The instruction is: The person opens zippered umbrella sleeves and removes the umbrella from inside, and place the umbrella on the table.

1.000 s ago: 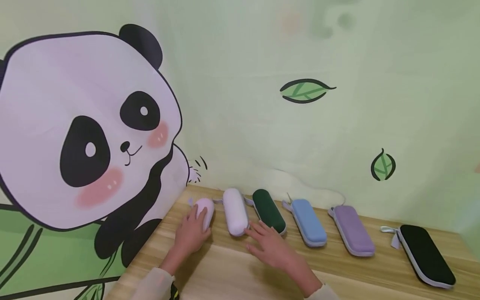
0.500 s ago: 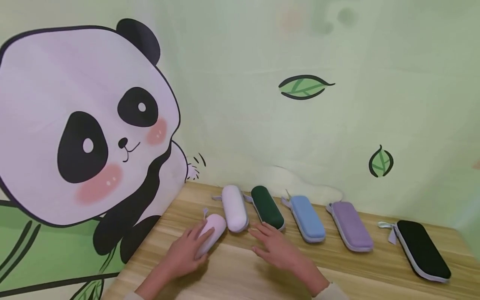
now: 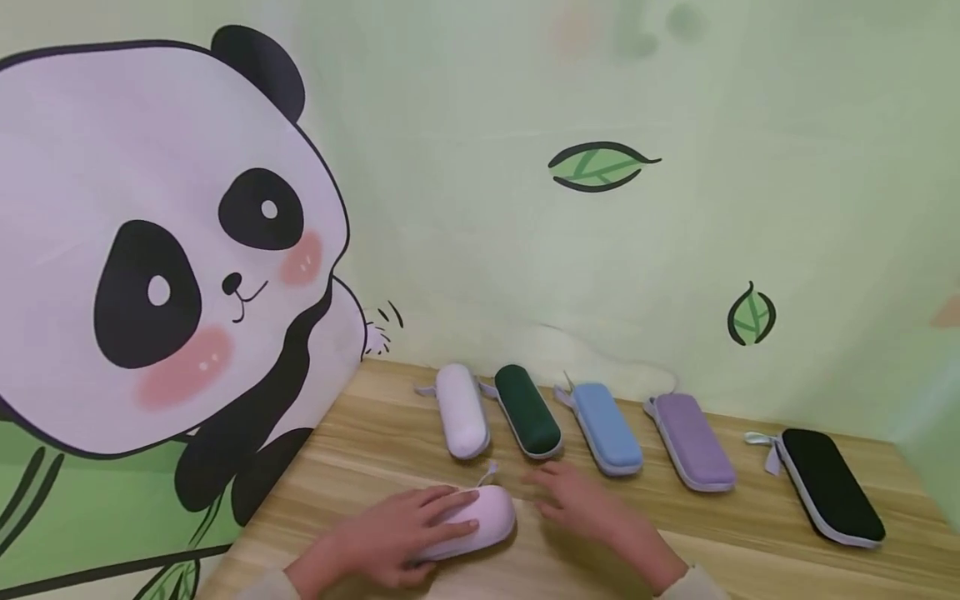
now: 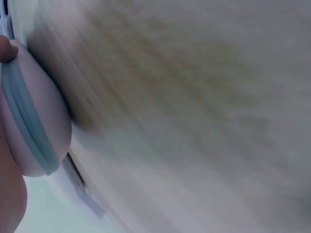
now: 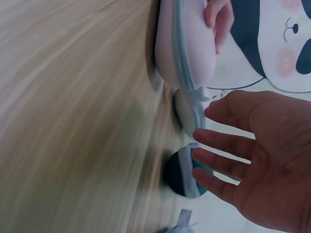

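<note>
My left hand (image 3: 390, 537) grips a pink zippered case (image 3: 497, 510) from its left end, fingers over the top and thumb low on the near side. The case lies crosswise, its small ribbon tab (image 3: 489, 472) pointing away from me. In the left wrist view the grey zipper band (image 4: 29, 119) runs along its side. Just right of the case, my right hand (image 3: 588, 504) holds nothing. Its fingers look spread and relaxed in the right wrist view, with the pink case (image 5: 167, 48) beyond them.
Along the back of the wooden table (image 3: 675, 542) lies a row of zippered cases: white (image 3: 461, 410), dark green (image 3: 527, 410), light blue (image 3: 607, 427), purple (image 3: 692, 440) and black (image 3: 831, 483). A panda-print backdrop (image 3: 465, 208) rises behind them.
My left hand has brought the pink case from the row's left end toward me and rightward, turning it from lengthwise to crosswise. My right hand has shifted slightly right.
</note>
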`<state>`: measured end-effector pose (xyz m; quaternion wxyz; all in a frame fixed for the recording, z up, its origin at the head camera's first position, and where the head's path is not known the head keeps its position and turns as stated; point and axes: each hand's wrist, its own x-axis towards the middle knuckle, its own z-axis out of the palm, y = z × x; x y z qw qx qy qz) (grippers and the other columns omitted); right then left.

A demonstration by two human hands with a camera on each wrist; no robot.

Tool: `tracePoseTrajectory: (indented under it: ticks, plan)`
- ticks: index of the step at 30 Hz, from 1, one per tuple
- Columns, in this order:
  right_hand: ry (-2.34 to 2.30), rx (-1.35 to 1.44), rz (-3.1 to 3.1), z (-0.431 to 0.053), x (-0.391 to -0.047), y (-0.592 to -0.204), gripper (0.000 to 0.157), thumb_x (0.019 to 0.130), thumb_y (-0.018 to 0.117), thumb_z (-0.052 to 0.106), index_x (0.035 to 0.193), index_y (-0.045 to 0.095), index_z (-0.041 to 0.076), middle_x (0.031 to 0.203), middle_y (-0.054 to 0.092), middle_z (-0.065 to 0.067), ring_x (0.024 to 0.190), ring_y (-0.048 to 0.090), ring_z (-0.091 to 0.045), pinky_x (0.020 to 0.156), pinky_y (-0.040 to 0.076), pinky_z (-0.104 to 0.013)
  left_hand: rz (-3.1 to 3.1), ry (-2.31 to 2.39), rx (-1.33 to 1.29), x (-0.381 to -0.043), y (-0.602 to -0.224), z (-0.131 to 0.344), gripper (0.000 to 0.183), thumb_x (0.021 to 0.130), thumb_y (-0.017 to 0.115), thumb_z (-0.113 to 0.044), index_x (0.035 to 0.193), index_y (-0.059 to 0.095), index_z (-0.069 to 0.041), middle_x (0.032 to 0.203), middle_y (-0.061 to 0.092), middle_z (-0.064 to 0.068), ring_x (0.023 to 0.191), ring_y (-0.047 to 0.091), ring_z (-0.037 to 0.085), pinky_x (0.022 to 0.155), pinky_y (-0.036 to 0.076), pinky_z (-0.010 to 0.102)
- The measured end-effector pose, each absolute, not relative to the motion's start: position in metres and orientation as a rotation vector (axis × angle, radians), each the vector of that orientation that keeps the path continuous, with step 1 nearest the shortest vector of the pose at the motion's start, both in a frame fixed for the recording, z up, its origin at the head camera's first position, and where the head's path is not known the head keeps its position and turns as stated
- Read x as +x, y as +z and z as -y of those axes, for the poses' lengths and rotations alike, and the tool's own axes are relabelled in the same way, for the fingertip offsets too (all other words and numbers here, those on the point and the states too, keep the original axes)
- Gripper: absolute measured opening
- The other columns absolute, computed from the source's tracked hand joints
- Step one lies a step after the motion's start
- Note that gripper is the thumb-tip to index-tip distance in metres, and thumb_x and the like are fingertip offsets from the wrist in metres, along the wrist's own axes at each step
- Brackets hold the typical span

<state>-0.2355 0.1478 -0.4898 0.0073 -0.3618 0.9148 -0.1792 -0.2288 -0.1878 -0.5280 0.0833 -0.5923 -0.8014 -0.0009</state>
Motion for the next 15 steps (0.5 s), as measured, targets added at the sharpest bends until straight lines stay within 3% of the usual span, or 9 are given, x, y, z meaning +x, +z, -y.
tracePoseTrajectory:
  ticks: [6, 11, 15]
  plan:
    - [-0.464, -1.317, -2.869, -0.169, -0.252, -0.487, 0.025, 0.092, 0.068, 0.003, 0.116, 0.074, 0.01, 0.103, 0.069, -0.005, 0.093, 0.064, -0.017, 0.081, 0.054, -0.033, 2.216, 0.054, -1.977, -0.257, -0.522, 0.145, 0.079, 0.098, 0.059, -0.042, 0.164, 0.018, -0.027, 0.17, 0.011, 0.006, 0.148, 0.031, 0.028, 0.113, 0.038, 0.041]
    - [-0.504, -1.349, -2.779, -0.177, -0.268, -0.49, 0.021, 0.093, 0.068, 0.001, 0.111, 0.076, 0.009, 0.101, 0.067, -0.001, 0.092, 0.062, -0.01, 0.08, 0.053, -0.028, 2.048, 0.038, -2.131, -0.276, -0.521, 0.113, 0.074, 0.101, 0.057, -0.042, 0.163, 0.024, -0.021, 0.17, 0.013, 0.009, 0.151, 0.027, 0.028, 0.119, 0.029, 0.039]
    - [-0.517, -1.265, -2.63, -0.189, -0.282, -0.518, 0.016, 0.099, 0.066, 0.013, 0.109, 0.078, 0.011, 0.097, 0.067, 0.004, 0.087, 0.059, -0.005, 0.077, 0.052, -0.026, 2.18, -0.058, -2.225, -0.273, -0.527, 0.097, 0.072, 0.106, 0.047, -0.047, 0.165, 0.015, -0.02, 0.17, 0.012, 0.004, 0.152, 0.025, 0.022, 0.118, 0.029, 0.033]
